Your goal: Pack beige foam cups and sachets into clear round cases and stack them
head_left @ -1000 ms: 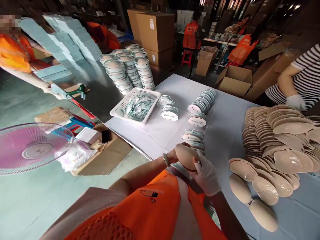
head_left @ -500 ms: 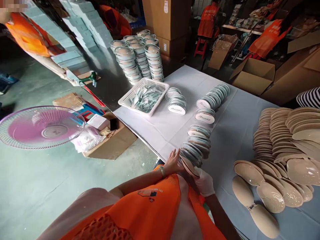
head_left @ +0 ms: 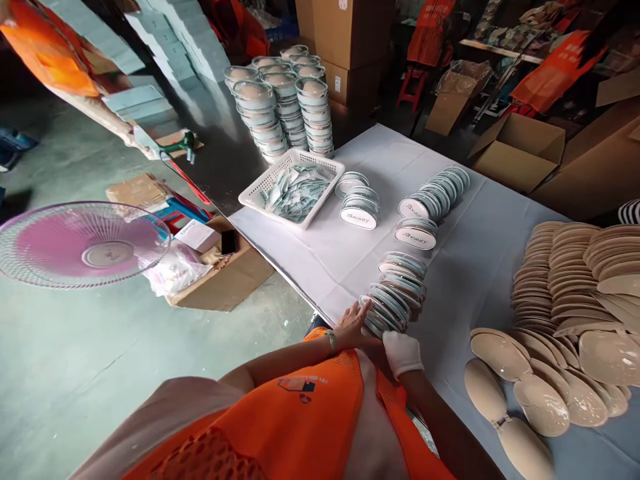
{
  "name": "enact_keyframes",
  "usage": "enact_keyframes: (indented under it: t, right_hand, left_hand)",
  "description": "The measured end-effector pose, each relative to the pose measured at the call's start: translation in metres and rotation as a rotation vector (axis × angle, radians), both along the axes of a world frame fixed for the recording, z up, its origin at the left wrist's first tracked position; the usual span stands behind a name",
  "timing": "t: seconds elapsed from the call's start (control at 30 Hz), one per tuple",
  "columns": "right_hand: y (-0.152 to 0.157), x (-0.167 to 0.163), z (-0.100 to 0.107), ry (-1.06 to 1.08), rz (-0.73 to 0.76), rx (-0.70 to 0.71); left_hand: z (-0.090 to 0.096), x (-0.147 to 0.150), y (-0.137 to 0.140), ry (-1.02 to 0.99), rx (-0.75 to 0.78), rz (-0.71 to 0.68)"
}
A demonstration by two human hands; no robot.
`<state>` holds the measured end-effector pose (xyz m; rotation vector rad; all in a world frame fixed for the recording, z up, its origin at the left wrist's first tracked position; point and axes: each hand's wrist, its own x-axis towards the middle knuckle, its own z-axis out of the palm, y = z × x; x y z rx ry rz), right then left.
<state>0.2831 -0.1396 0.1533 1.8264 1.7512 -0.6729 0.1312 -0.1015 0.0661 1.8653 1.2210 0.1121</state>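
Observation:
My bare left hand (head_left: 353, 327), a bracelet at its wrist, reaches with outstretched fingers to the near end of a row of clear oval boxes (head_left: 385, 308). The fingertips rest against the side of the nearest boxes. My right hand (head_left: 401, 353), in a white glove, is beside that same end, close to my body. Its fingers are curled under, and whatever they hold is hidden. Further along stand more oval boxes with white printed faces (head_left: 415, 237). To the right lie beige adhesive bra cups (head_left: 543, 403), some joined in pairs, with glossy inner sides.
A white perforated basket (head_left: 324, 212) holds many small packets. Stacked clear boxes with cups (head_left: 255, 100) stand on the dark table behind. A pink fan (head_left: 107, 253) and an open carton (head_left: 235, 280) are at the left. More cartons (head_left: 525, 147) and co-workers in orange vests are further back.
The beige cup between my hands has gone out of sight. My gloved right hand has turned and moved slightly up; my left hand has shifted a little right along the boxes. The camera view has shifted slightly.

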Motion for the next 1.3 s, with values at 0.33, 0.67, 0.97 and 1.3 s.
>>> enact_keyframes:
  t: [0.33,0.67,0.97,1.3]
  right_hand:
    - [0.068,0.128,-0.029,0.704,-0.722,0.942]
    - [0.164,0.112,-0.068,0.447,-0.646,0.937]
    - [0.323,0.176,-0.021,0.382,-0.411,0.724]
    - [0.22,0.181,-0.099,0.892,-0.775,0.822]
  left_hand:
    - [0.028,0.002,0.034,0.024,0.105,-0.024]
    - [-0.008,0.057,0.07,-0.186,0.031,0.088]
    - [-0.006,0.086,0.195,-0.274,0.19,0.246]
    - [-0.031,0.153,0.251,-0.361,0.105,0.127]
